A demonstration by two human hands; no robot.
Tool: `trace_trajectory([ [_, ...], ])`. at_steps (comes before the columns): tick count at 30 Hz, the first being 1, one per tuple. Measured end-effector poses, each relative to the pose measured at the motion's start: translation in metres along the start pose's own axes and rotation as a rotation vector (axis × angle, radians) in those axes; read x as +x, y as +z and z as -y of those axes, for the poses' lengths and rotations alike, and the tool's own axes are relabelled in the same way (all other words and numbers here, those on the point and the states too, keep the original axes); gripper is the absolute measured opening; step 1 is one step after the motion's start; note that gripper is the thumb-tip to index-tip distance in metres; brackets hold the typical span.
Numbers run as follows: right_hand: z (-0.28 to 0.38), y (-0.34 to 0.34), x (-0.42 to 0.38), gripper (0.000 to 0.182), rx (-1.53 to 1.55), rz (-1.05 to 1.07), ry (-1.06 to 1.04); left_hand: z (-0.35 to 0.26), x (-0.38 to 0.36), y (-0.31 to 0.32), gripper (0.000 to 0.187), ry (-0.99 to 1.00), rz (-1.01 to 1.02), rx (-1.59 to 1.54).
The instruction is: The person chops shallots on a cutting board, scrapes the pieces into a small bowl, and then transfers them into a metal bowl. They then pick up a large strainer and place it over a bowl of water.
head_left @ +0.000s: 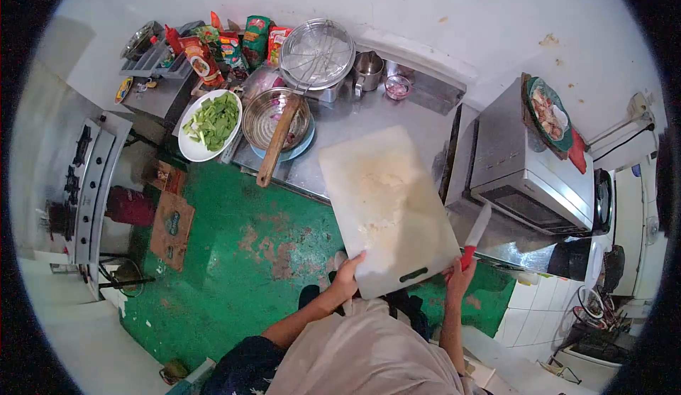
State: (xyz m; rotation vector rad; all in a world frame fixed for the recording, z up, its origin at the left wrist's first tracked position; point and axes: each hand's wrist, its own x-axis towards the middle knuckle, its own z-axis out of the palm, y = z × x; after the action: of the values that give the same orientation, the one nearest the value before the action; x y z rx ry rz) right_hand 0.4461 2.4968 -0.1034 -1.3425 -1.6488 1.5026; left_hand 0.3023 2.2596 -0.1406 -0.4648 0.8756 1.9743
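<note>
A large white cutting board (383, 217), stained in its middle, is held tilted in front of my body. Its far part overlaps the steel counter, and a dark handle slot shows near its close edge. My left hand (346, 278) grips the board's lower left edge, thumb on top. At the lower right corner, my right hand (460, 278) is closed around the red handle of a knife (479, 227). Its pale blade points up and away from me. The right fingers are at the board's corner; whether they also grip it is partly hidden.
On the steel counter (337, 157) stand a white plate (186, 146) of chopped greens, a wooden-handled strainer (282, 134), a metal mug (368, 72) and a small bowl (397, 88). A microwave (507, 157) stands right, a stove (96, 189) left. The floor (234, 281) is green.
</note>
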Motion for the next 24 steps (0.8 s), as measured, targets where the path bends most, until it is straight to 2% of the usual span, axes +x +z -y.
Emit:
trace_trajectory([
  [1, -0.002, 0.004, 0.009, 0.020, -0.044, 0.015, -0.040, 0.002, 0.004, -0.004, 0.044, -0.057, 0.062, -0.088],
  [4, 0.001, 0.009, 0.019, 0.024, -0.168, -0.011, -0.166, 0.012, 0.019, -0.005, 0.049, -0.035, -0.007, -0.201],
  [7, 0.000, 0.006, 0.002, 0.025, -0.217, -0.039, -0.159, 0.025, 0.029, -0.009, 0.049, 0.047, 0.099, -0.051],
  [9, -0.005, 0.003, -0.013, 0.027, -0.276, -0.021, -0.148, 0.043, 0.046, -0.013, 0.052, 0.216, 0.009, 0.151],
  [11, -0.013, -0.005, -0.026, 0.030, -0.396, 0.019, -0.163, 0.062, 0.067, -0.010, 0.055, 0.270, -0.089, 0.130],
  [13, -0.022, -0.008, -0.029, 0.032, -0.397, 0.137, -0.112, 0.073, 0.079, 0.005, 0.059, 0.211, -0.195, -0.104],
  [16, -0.016, 0.002, -0.022, 0.033, -0.406, 0.303, -0.060, 0.076, 0.066, 0.026, 0.065, 0.149, -0.052, 0.079],
  [19, -0.010, 0.005, -0.007, 0.032, -0.477, 0.367, -0.012, 0.088, 0.066, 0.049, 0.075, -0.070, -0.037, -0.110],
  [22, 0.004, 0.007, 0.010, 0.032, -0.442, 0.389, -0.064, 0.083, 0.060, 0.073, 0.087, -0.263, -0.119, 0.138],
  [23, 0.007, 0.007, 0.016, 0.033, -0.407, 0.397, -0.093, 0.090, 0.063, 0.070, 0.095, -0.302, -0.076, 0.177],
  [24, 0.006, 0.009, 0.021, 0.035, -0.412, 0.419, -0.084, 0.096, 0.069, 0.067, 0.095, -0.339, -0.081, 0.207],
])
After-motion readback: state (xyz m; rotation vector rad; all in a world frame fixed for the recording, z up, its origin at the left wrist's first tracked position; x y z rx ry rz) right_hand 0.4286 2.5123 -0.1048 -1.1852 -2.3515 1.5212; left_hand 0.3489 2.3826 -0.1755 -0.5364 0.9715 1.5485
